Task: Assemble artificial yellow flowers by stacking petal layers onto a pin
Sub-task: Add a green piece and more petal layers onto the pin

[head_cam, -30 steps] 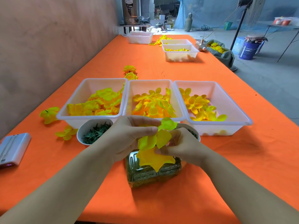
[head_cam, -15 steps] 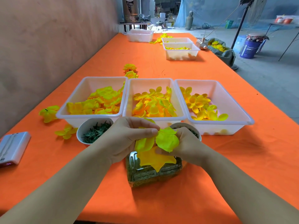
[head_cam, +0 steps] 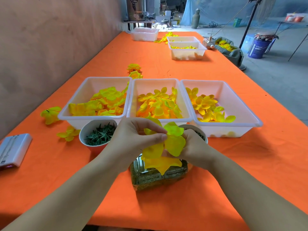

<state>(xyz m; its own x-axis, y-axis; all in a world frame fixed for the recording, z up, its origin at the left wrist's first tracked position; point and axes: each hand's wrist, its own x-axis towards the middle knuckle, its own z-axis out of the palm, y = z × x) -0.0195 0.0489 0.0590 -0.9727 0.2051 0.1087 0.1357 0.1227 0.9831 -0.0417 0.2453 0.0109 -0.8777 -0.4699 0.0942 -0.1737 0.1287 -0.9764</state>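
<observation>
My left grip (head_cam: 133, 139) and right grip (head_cam: 193, 145) are both pinched closed on the yellow petal stack (head_cam: 173, 145), over the clear jar (head_cam: 158, 179) on the bench (head_cam: 233, 164).

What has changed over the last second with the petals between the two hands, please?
The small petal layer tipped from standing up to lying flatter, down toward the larger yellow layer beneath. The left hand and right hand kept their grip on it. The three bins and green-filled bowl stayed put.
</observation>
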